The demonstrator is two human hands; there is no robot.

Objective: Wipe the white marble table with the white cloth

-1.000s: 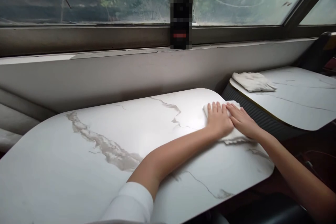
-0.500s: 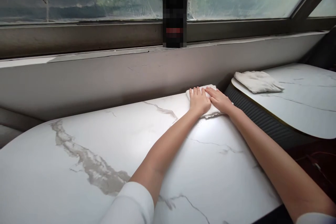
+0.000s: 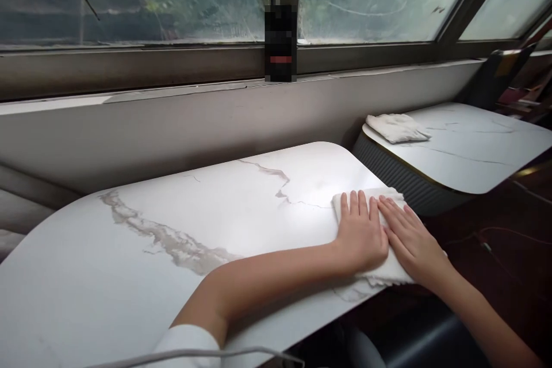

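Note:
Flat on a folded white cloth point(image 3: 395, 269) lie both of my hands, pressing it against a white marble-patterned table point(image 3: 241, 213). My left hand point(image 3: 361, 236) covers the cloth's left half with its fingers stretched out. Beside it, touching at the thumb side, my right hand point(image 3: 414, 238) rests on the right half, fingers extended and angled up to the left. The cloth sits at the table's right edge and partly overhangs it. Its middle is hidden under my palms.
A second marble-patterned table point(image 3: 478, 155) stands at the right, bearing another folded white cloth point(image 3: 397, 127). Behind runs a low wall point(image 3: 194, 126) below windows, with a dark, blurred-out object point(image 3: 280, 43) on the sill. A dark seat point(image 3: 426, 339) is at the lower right.
Both hands have slid the cloth from the table's far right corner toward me along the right edge. The view has shifted a little to the right.

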